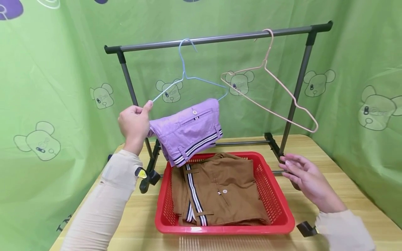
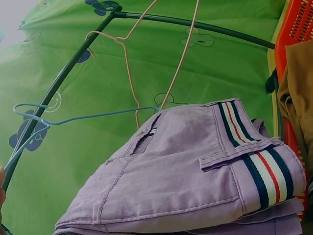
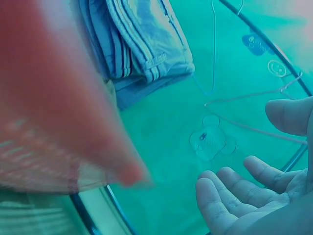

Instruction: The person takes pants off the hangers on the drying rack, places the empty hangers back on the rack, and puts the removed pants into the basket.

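Observation:
Purple trousers (image 1: 191,125) with a striped waistband hang folded over the lower bar of a blue hanger (image 1: 183,69), tilted toward the right. The hanger's hook is at the rack's rail (image 1: 220,38). My left hand (image 1: 135,123) pinches the hanger's left end between thumb and fingers, beside the trousers. To the right of the basket my right hand (image 1: 309,181) is held in the air, fingers loosely extended and holding nothing; the right wrist view shows its palm and fingers (image 3: 234,196) apart from everything. Below the trousers, brown trousers (image 1: 226,191) lie folded in a red basket (image 1: 226,229).
A pink hanger (image 1: 282,87) hangs bare from the rail's right part. The rack's posts (image 1: 301,80) stand on the wooden table (image 1: 141,212), with its feet behind and beside the basket. A green patterned curtain (image 1: 56,87) surrounds the table at the back and sides.

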The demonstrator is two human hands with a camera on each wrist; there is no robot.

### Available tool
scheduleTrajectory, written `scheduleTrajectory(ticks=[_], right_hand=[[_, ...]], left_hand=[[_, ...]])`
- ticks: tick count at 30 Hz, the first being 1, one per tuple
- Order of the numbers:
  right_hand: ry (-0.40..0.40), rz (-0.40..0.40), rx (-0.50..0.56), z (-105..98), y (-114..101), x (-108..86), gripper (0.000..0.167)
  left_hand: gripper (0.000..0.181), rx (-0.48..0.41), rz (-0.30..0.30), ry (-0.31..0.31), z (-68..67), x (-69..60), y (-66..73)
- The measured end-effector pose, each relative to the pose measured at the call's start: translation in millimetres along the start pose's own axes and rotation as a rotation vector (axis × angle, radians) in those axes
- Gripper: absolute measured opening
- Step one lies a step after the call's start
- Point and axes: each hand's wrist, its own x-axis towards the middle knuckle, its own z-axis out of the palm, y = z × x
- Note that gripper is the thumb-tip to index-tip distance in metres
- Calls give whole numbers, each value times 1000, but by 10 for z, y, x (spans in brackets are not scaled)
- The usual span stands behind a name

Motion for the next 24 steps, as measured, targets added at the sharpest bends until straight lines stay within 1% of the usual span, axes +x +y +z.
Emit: scheduleTrajectory(ticks=[4,13,18,21,24], right_hand=[[-22,-3,-12,57,-88,54,23],[-38,42,-99,279,-222,217,23],[-85,44,-60,436,-237,333,25],[-121,58,-16,539,-234,407,30],[-138,80,20,658,-228,482,35]], left_hand=[[38,4,2,3,7,-3,-9],[40,5,-1,5,15,-13,-40],[39,2,-12,11,14,-24,-48],[38,2,-20,10,13,-32,-45],[38,4,-21,7,17,-33,-38]])
